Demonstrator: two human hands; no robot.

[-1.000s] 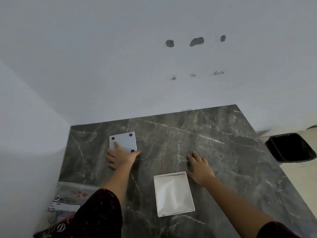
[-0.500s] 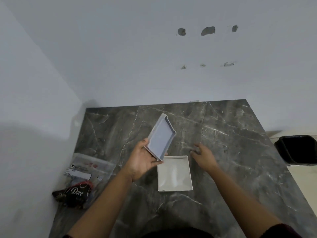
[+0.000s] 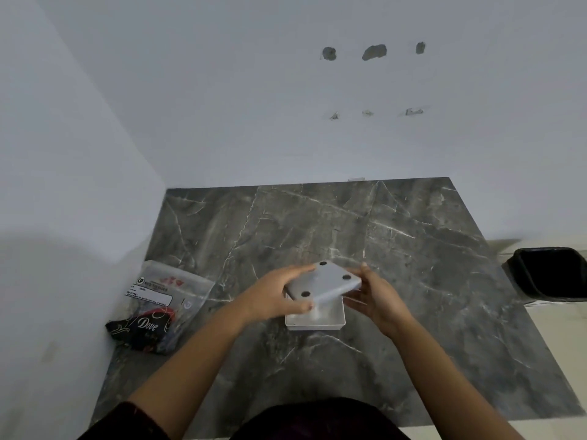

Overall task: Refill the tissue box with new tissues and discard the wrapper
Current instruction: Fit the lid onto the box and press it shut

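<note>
A white open tissue box (image 3: 330, 317) sits on the dark marble counter (image 3: 413, 265). Just above it I hold a flat grey base panel (image 3: 327, 284) with black round feet facing up. My left hand (image 3: 270, 296) grips its left edge and my right hand (image 3: 378, 296) holds its right edge. The panel is tilted and covers the far part of the box. A clear plastic pack of new tissues (image 3: 158, 300) with a black Dove label lies at the counter's left edge by the wall.
A black bin (image 3: 549, 274) stands on the floor to the right of the counter. White walls close off the far and left sides. The counter's right edge drops to a pale floor.
My left hand lifted the grey panel off the counter's far left, carried it right and turned it feet-up over the box. My right hand came off the counter and took its right edge.
</note>
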